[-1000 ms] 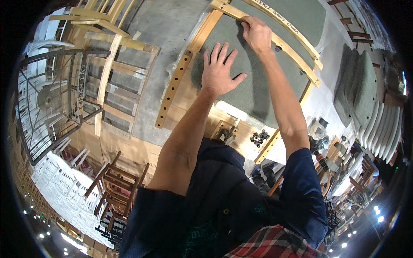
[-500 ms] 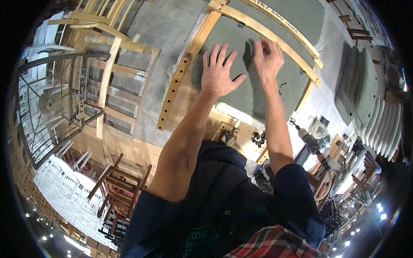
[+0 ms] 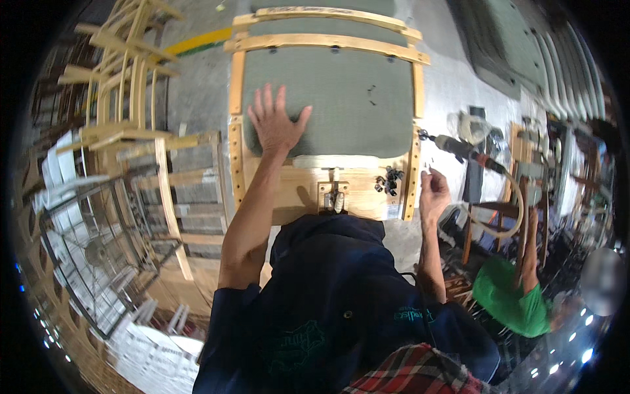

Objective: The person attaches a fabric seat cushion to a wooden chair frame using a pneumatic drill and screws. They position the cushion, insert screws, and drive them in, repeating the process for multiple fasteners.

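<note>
My left hand (image 3: pixel 275 126) lies flat with fingers spread on a grey-green fabric-covered panel (image 3: pixel 328 98), set in a wooden frame jig (image 3: pixel 328 42). Small dark screws (image 3: pixel 372 95) lie loose on the panel's right half. Just outside the jig's right rail (image 3: pixel 410 180) is my right hand (image 3: pixel 434 194), thumb and fingers drawn together; whatever they pinch is too small to make out. Beside it, on the wooden board (image 3: pixel 289 187), sits a heap of small black parts (image 3: pixel 392 182). A toggle clamp (image 3: pixel 336 196) is fixed at the board's near edge, against my body.
A power driver (image 3: pixel 459 150) with a hose lies right of the jig, near clear plastic bags (image 3: pixel 474 128). Stacked panels (image 3: pixel 489 52) stand at the far right. Wooden chair frames (image 3: pixel 128 85) and a metal frame (image 3: pixel 98 249) crowd the left. A person in green (image 3: pixel 512 295) is at lower right.
My right hand has come back from the panel's far part to beyond the jig's right rail. The left hand stays flat on the panel. My view has turned, bringing the person in green into sight.
</note>
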A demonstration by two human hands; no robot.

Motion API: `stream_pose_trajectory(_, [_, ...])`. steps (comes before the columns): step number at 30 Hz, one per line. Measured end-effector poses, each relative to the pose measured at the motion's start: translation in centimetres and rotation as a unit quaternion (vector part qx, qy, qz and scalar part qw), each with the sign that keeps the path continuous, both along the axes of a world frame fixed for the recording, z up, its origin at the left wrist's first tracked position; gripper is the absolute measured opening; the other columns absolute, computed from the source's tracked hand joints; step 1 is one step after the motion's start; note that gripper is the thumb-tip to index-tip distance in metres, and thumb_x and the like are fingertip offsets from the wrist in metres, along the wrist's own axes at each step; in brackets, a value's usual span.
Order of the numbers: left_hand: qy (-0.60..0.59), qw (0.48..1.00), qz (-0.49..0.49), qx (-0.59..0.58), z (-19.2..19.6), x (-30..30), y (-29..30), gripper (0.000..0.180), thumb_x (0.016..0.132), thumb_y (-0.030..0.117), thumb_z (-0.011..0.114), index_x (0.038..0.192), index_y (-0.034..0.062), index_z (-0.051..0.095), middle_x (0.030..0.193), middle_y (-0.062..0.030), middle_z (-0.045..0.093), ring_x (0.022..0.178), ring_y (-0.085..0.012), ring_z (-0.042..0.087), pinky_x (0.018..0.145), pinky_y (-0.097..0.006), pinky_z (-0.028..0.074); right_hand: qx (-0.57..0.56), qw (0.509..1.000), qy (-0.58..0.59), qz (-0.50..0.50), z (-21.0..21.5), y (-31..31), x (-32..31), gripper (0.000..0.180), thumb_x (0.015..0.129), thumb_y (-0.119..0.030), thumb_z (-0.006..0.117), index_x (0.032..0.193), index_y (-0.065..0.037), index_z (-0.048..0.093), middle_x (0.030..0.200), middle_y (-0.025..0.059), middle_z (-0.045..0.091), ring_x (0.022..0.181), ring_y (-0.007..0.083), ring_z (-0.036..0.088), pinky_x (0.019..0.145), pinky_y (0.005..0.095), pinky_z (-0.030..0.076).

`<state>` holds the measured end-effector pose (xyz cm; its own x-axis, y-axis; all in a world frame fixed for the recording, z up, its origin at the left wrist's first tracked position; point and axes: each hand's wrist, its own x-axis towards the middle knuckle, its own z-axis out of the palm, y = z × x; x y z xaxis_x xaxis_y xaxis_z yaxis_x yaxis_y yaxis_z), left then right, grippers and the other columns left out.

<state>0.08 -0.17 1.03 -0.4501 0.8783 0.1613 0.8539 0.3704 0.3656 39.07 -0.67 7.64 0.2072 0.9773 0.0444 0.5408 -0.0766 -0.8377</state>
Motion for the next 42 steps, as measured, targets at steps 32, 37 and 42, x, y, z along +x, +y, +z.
stream_pose_trajectory(32, [-0.619, 0.779, -0.059, 0.079, 7.3, 9.7, 9.7, 0.029, 0.098, 0.026, 0.065, 0.113, 0.0009, 0.066, 0.097, -0.0031, 0.068, 0.086, -0.0106, 0.062, 0.084, -0.029, 0.053, 0.169, 0.954, 0.213, -0.126, 4.6, 10.7, 0.2, 0.035, 0.083, -0.008, 0.075, 0.115, -0.001, 0.064, 0.094, 0.013, 0.069, 0.087, 0.0205, 0.068, 0.082, 0.0335, 0.055])
stream_pose_trajectory(37, [-0.795, 0.605, 0.024, 0.031, 7.1, 11.0, 4.4, 0.033, 0.099, 0.022, 0.064, 0.122, -0.001, 0.061, 0.097, -0.0004, 0.062, 0.085, -0.0086, 0.059, 0.088, -0.028, 0.052, 0.181, 0.879, 0.44, -0.013, 8.6, 8.9, -2.4, 0.028, 0.091, -0.006, 0.061, 0.117, 0.0, 0.053, 0.088, 0.019, 0.069, 0.089, 0.0291, 0.069, 0.089, 0.0422, 0.054])
stream_pose_trajectory(42, [-0.836, 0.548, -0.023, 0.029, 6.5, 12.0, 2.4, 0.03, 0.101, 0.02, 0.063, 0.123, -0.0001, 0.062, 0.096, -0.0006, 0.062, 0.085, -0.0081, 0.059, 0.089, -0.028, 0.053, 0.156, 0.844, 0.512, 0.043, 10.0, 7.1, -5.8, 0.024, 0.091, -0.008, 0.057, 0.113, -0.002, 0.053, 0.083, 0.016, 0.067, 0.088, 0.0335, 0.067, 0.095, 0.0552, 0.049])
